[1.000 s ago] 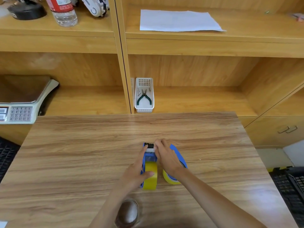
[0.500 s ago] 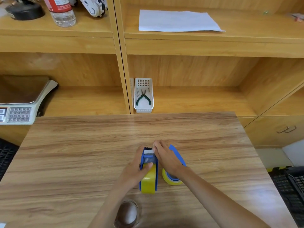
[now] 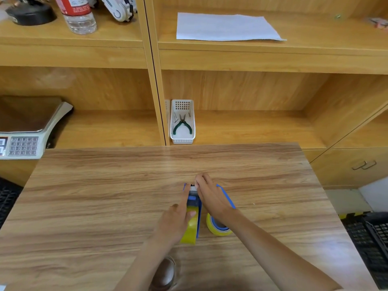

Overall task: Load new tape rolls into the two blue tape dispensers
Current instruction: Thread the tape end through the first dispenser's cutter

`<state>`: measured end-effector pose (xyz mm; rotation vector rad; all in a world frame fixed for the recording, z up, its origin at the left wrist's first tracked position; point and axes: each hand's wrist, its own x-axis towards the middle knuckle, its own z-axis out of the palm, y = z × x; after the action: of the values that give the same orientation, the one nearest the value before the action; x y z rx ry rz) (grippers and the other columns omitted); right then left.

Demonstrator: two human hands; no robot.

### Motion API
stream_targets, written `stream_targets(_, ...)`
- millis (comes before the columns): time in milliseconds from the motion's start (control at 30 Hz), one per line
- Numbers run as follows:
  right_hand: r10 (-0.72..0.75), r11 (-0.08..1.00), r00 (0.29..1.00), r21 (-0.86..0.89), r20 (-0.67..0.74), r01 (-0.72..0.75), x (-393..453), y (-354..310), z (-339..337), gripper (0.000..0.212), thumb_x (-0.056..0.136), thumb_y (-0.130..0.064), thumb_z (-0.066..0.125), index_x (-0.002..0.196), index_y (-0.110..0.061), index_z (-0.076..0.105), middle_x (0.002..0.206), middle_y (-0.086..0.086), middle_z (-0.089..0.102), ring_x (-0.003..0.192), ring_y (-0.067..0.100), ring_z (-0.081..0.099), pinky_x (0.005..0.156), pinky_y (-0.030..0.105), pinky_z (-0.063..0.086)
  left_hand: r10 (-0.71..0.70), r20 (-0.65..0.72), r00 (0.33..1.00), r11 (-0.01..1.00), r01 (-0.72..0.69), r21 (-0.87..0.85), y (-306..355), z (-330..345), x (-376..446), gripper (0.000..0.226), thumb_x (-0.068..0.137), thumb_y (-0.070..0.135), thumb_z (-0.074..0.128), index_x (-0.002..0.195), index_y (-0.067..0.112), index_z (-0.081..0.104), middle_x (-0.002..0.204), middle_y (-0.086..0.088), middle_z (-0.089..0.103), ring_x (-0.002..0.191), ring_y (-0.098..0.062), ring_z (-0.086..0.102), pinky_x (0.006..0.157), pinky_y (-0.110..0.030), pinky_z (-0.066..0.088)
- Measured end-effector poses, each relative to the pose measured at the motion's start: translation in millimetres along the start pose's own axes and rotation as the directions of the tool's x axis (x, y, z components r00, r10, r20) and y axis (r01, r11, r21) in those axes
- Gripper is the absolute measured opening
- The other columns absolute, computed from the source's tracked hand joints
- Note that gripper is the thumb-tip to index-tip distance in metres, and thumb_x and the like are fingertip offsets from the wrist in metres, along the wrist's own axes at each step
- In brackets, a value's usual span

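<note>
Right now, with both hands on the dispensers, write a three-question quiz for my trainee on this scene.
1. True or false: both tape dispensers already carry a yellow roll.
2. What tool lies in the white basket on the shelf? A) scissors B) pliers C) screwdriver
3. Fill in: the sheet of paper lies on the ____ shelf.

Key
1. True. The left dispenser under the left hand holds a yellow roll; the right dispenser under the right hand holds another yellow roll.
2. B, green-handled pliers.
3. Upper.
</note>
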<state>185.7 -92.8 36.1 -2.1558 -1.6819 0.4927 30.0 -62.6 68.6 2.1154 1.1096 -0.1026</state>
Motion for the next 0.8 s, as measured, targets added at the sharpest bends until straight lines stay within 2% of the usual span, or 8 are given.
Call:
stream_targets(100, 0.008, 0.997, 1.000, -0.077, -0.002, -0.008, 0, 3, 4, 0.006, 0.105, -0.007, 0.035, 0.104, -0.012, 0.039, 0.113, 0.001, 0.040, 0.064, 0.025, 0.037, 0.053, 0.045, 0.041, 0.013, -0.009, 1.000, 1.000, -0.013, 0.016, -1, 1, 0, 0.080, 0.097, 0.036, 0.047, 0.149, 0.036, -0.014, 0.099, -0.014, 0.063, 0.094, -0.031, 0.061, 0.084, -0.041, 0.048)
stream_targets(233, 0.004, 0.989, 1.000, -0.148, 0.007, -0.003, 1, 7, 10, 0.024, 0.098, 0.004, 0.045, 0.109, -0.015, 0.035, 0.119, 0.003, 0.038, 0.060, 0.024, 0.033, 0.049, 0.044, 0.042, 0.026, -0.008, 1.000, 0.999, -0.025, 0.043, -4, 3, -1, 0.081, 0.097, 0.037, 0.047, 0.149, 0.035, -0.015, 0.101, -0.013, 0.064, 0.093, -0.030, 0.062, 0.085, -0.042, 0.049)
stream_targets(400, -0.014, 0.984, 1.000, -0.176, 0.015, 0.017, -1, 9, 8, 0.036, 0.091, 0.014, 0.047, 0.106, -0.017, 0.034, 0.129, 0.001, 0.036, 0.063, 0.031, 0.046, 0.048, 0.048, 0.047, 0.042, -0.038, 0.998, 0.997, -0.040, 0.068, -7, 9, -3, 0.080, 0.097, 0.039, 0.045, 0.147, 0.037, -0.017, 0.105, -0.013, 0.062, 0.096, -0.033, 0.062, 0.087, -0.044, 0.048)
stream_targets(467, -0.031, 0.981, 0.999, -0.191, 0.021, 0.034, -2, 12, 5, 0.028, 0.096, 0.007, 0.044, 0.106, -0.017, 0.036, 0.135, -0.002, 0.031, 0.065, 0.032, 0.051, 0.048, 0.047, 0.048, 0.059, -0.054, 0.997, 0.997, -0.056, 0.044, -7, 10, -6, 0.080, 0.097, 0.039, 0.045, 0.147, 0.039, -0.018, 0.103, -0.013, 0.060, 0.093, -0.033, 0.062, 0.084, -0.045, 0.049)
stream_targets(567, -0.083, 0.982, 0.996, -0.169, 0.033, 0.088, -4, 12, -2, 0.008, 0.106, -0.012, 0.031, 0.106, -0.017, 0.037, 0.137, -0.002, 0.031, 0.066, 0.032, 0.052, 0.050, 0.049, 0.050, 0.092, -0.082, 0.992, 0.995, -0.089, 0.044, -8, 14, -8, 0.081, 0.097, 0.041, 0.045, 0.143, 0.041, -0.022, 0.101, -0.010, 0.060, 0.087, -0.029, 0.062, 0.080, -0.042, 0.051)
stream_targets(667, -0.099, 0.981, 0.995, -0.164, 0.012, 0.100, -6, 12, -3, 0.009, 0.108, -0.017, 0.029, 0.107, -0.016, 0.038, 0.138, -0.001, 0.034, 0.068, 0.030, 0.051, 0.052, 0.046, 0.047, 0.089, -0.094, 0.992, 0.996, -0.089, 0.008, -8, 16, -7, 0.085, 0.096, 0.037, 0.049, 0.143, 0.044, -0.021, 0.104, -0.009, 0.060, 0.089, -0.029, 0.062, 0.082, -0.041, 0.050)
stream_targets(733, -0.068, 0.993, 0.998, -0.093, -0.005, 0.067, -7, 11, -4, 0.012, 0.108, -0.018, 0.027, 0.107, -0.017, 0.039, 0.133, -0.002, 0.037, 0.080, 0.029, 0.052, 0.064, 0.046, 0.047, 0.094, -0.070, 0.993, 0.995, -0.096, -0.015, -9, 16, -6, 0.092, 0.094, 0.029, 0.057, 0.146, 0.044, -0.018, 0.110, -0.010, 0.060, 0.093, -0.030, 0.061, 0.083, -0.040, 0.049)
stream_targets(800, -0.011, 1.000, 0.999, -0.012, -0.037, 0.011, -4, 10, -7, 0.013, 0.107, -0.017, 0.027, 0.105, -0.015, 0.039, 0.122, 0.000, 0.041, 0.083, 0.031, 0.051, 0.070, 0.046, 0.044, 0.095, -0.014, 0.995, 0.995, -0.095, -0.012, -9, 14, -9, 0.101, 0.090, 0.020, 0.063, 0.144, 0.047, -0.018, 0.109, -0.009, 0.056, 0.093, -0.031, 0.060, 0.084, -0.038, 0.048)
